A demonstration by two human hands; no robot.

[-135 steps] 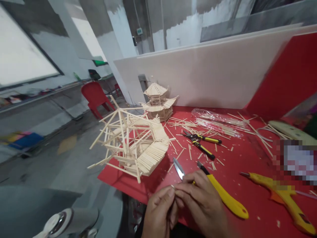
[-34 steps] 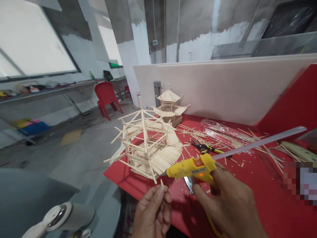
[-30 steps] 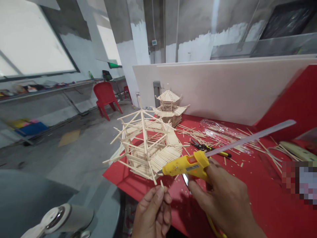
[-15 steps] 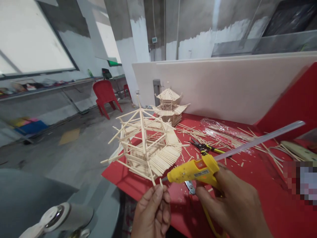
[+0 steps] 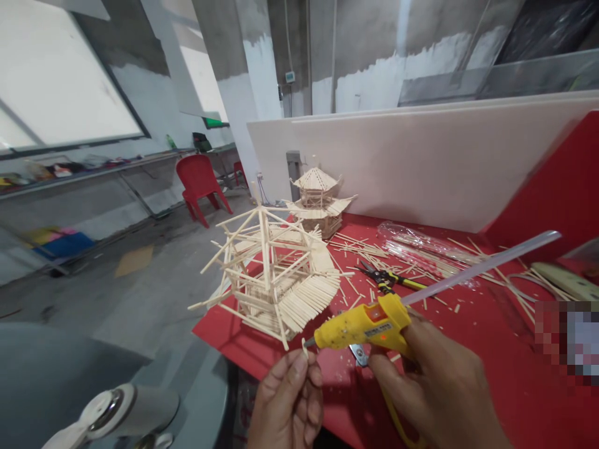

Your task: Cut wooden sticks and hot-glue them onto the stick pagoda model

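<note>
Glue gun (image 5: 358,327) nozzle (image 5: 309,342) is pointing at short stick (image 5: 304,349)
R hand (image 5: 435,371) is clamping gun; L hand (image 5: 289,394) is pinching stick, nr model (image 5: 306,299)

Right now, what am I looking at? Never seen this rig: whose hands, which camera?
No robot here: these are a person's two bare hands, seen by a camera worn on their head, looking forward and down. The left hand pinches a small pale piece; the right hand holds a yellow glue gun, its tip at that piece; contact is hard to tell. On the red surface are an open-framed stick model, a tiered model behind it, loose sticks and black-and-yellow cutters.
</note>
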